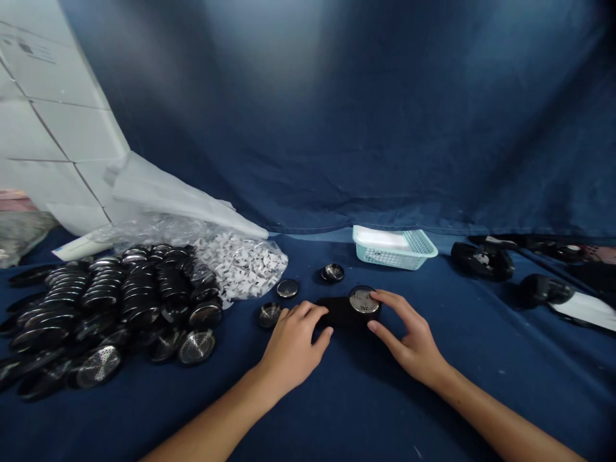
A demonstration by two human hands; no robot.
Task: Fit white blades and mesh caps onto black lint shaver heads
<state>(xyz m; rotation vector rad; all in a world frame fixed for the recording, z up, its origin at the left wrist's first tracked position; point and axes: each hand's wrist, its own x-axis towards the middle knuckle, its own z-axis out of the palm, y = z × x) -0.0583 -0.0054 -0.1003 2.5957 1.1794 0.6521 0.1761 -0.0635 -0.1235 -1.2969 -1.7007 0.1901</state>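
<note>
In the head view, a dark black piece [339, 312] lies on the blue cloth between my hands; its outline is hard to make out. At its right end sits a round perforated metal disc [364, 299] with a black rim. My right hand [409, 337] grips the disc's end, fingertips on the far rim and thumb on the near side. Thumb and fingers of my left hand [301, 340] close round the black piece's left end. Just beyond my left hand are a perforated disc [269, 314], a flatter disc [287, 289] and a small metal cup-like disc [333, 273].
Rows of black-rimmed discs [139, 295] cover the left side. Behind them a clear plastic bag [248, 263] spills small white-grey pieces. A pale blue basket [394, 256] stands at the back by the blue curtain [360, 128]. Black objects [482, 261] lie at the right.
</note>
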